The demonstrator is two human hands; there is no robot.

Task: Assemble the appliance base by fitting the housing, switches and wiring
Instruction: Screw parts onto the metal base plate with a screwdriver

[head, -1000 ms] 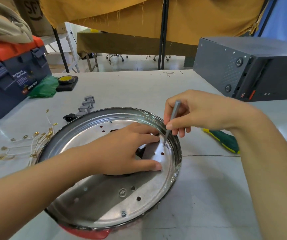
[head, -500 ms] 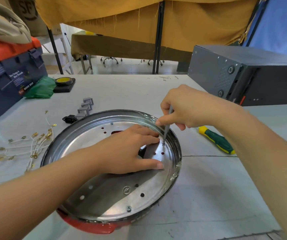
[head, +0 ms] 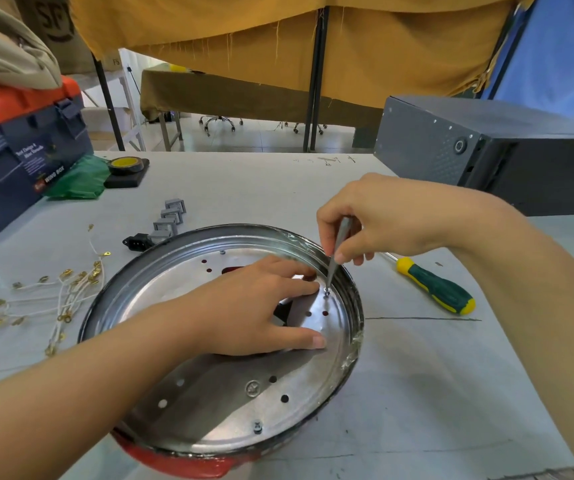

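White table point(head: 244, 188), bare room at near right. Dark grey box point(head: 507, 154) at far right edge; blue and orange toolbox point(head: 18, 147) at far left. Round shiny metal pan point(head: 209, 403), holed floor, red underside, lies mid-table toward the near edge. Left hand point(head: 244, 306) lies flat inside, fingers straight, pressing the floor. Right hand point(head: 389, 220) pinches a thin grey metal tool point(head: 339, 247), tip on a small screw point(head: 326, 292) near the rim. Green-yellow screwdriver point(head: 434, 285) just right; white wires point(head: 53, 299) with brass ends, grey switches point(head: 171, 216) left.
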